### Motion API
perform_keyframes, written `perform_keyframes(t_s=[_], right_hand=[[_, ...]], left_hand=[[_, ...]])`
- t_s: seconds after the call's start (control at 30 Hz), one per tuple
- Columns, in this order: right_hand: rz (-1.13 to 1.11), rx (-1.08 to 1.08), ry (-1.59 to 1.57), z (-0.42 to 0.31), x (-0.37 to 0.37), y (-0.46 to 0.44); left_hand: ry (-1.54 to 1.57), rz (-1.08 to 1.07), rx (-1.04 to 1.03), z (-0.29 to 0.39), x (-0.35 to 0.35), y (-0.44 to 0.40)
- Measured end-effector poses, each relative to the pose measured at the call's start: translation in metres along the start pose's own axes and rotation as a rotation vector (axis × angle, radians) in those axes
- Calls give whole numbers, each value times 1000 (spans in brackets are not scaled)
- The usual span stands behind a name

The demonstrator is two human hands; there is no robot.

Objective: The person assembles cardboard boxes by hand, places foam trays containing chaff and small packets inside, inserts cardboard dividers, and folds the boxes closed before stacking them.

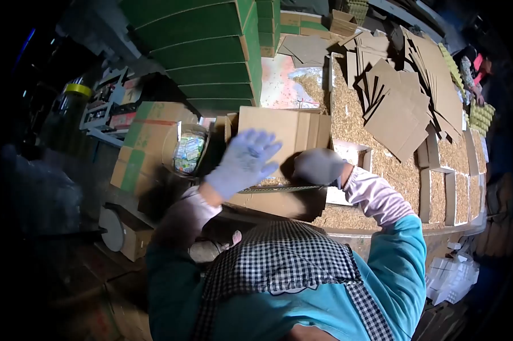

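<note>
Open cardboard box point(279, 125) at the centre of the frame, resting on a worktable whose surface, to the right, is strewn with straw-coloured, husk-like material point(347, 125). Left gloved hand point(242, 161): fingers spread, released, over the box's left side. Right gloved hand point(318, 166): blurred, at the box's right side; its grip cannot be told. Upper right, flat cardboard sheets point(398, 113) overlap on the husk; upper left of centre, green cartons point(211, 62) stand stacked. Left of centre, small wrapped packets point(189, 150) sit beside a taped carton point(145, 133). The room's margins are dark.
</note>
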State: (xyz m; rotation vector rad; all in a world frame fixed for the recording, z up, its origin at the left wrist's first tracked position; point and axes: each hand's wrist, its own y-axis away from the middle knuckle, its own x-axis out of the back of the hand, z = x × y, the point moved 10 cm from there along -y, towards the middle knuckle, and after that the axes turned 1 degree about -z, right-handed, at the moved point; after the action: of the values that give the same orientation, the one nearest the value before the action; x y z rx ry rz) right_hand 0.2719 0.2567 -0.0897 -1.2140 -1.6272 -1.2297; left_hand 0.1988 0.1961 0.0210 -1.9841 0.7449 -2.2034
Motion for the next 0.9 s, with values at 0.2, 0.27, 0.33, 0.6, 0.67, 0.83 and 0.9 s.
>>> perform_keyframes(t_s=[0.2, 0.27, 0.33, 0.6, 0.67, 0.83, 0.9], right_hand=[[-135, 20, -304, -8, -24, 19], [146, -47, -236, -10, 28, 37], [521, -259, -486, 6, 97, 77], [118, -416, -161, 50, -11, 7], [616, -444, -472, 75, 21, 50], [707, -568, -1292, 87, -100, 38], [891, -538, -1638, 37, -29, 47]], left_hand=[[241, -334, 95, -11, -42, 54], [166, -12, 126, -17, 25, 45], [225, 233, 341, -58, 46, 78], [873, -95, 996, -89, -148, 116], [999, 40, 1082, -82, -126, 111], [1334, -22, 867, -98, -137, 125], [1482, -49, 924, -103, -135, 123]])
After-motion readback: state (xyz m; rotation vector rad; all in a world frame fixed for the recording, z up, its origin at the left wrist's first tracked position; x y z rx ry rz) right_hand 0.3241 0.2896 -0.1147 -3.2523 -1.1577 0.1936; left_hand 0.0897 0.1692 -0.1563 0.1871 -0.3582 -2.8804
